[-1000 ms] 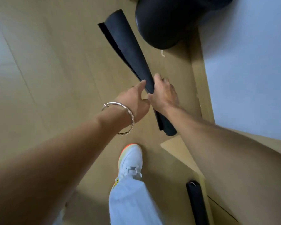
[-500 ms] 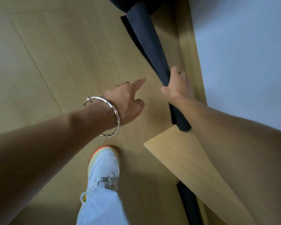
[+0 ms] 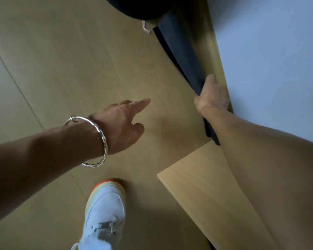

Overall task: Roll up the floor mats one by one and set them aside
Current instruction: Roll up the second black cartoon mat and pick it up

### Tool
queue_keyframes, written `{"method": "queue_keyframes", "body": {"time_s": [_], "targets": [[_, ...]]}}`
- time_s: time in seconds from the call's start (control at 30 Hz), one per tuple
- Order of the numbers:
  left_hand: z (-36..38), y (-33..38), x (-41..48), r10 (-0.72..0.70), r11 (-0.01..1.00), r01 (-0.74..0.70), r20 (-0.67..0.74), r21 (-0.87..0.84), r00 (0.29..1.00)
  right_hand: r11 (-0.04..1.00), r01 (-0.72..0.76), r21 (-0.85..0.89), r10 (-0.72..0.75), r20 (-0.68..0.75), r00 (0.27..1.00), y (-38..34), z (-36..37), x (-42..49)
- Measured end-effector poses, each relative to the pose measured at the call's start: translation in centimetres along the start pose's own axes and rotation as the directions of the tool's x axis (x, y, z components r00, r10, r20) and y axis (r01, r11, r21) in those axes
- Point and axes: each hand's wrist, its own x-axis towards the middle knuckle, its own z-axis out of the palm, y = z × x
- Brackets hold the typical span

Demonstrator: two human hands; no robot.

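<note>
Just beside the wall (image 3: pixel 271 51), right hand (image 3: pixel 212 98) grips the rolled mat (image 3: pixel 184 56).

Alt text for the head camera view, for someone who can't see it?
The right hand grips a rolled black mat that runs along the foot of a pale wall. The left hand, wearing a silver bracelet, hovers empty over the wood floor, index finger extended; a white shoe shows below.

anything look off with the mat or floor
The rolled mat in the right hand is uneven: a loose edge juts out along its left side, so the roll looks slack. A small pale scrap lies on the floor near its far end.
</note>
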Motion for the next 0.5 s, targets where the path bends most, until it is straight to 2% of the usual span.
{"method": "queue_keyframes", "body": {"time_s": [0.23, 0.33, 0.43, 0.5], "targets": [[-0.7, 1.5, 0.5, 0.038, 0.999, -0.038, -0.031, -0.004, 0.999, 0.99, -0.11, 0.091, 0.1, 0.111, 0.989, -0.6, 0.2, 0.4], [-0.9, 1.1, 0.0, 0.044, 0.999, -0.044, -0.04, -0.01, 0.998, 0.986, -0.146, 0.079, 0.131, 0.17, 0.977, -1.3, 0.3, -0.4], [-1.4, 0.2, -0.9, 0.04, 0.999, -0.04, -0.05, -0.005, 0.998, 0.979, -0.194, 0.059, 0.177, 0.221, 0.959, -4.0, 0.4, -1.9], [-1.9, -0.6, -1.8, 0.028, 1.0, -0.027, -0.078, 0.016, 0.997, 0.985, -0.165, 0.055, 0.149, 0.222, 0.963, -6.6, 0.5, -3.7]]}}
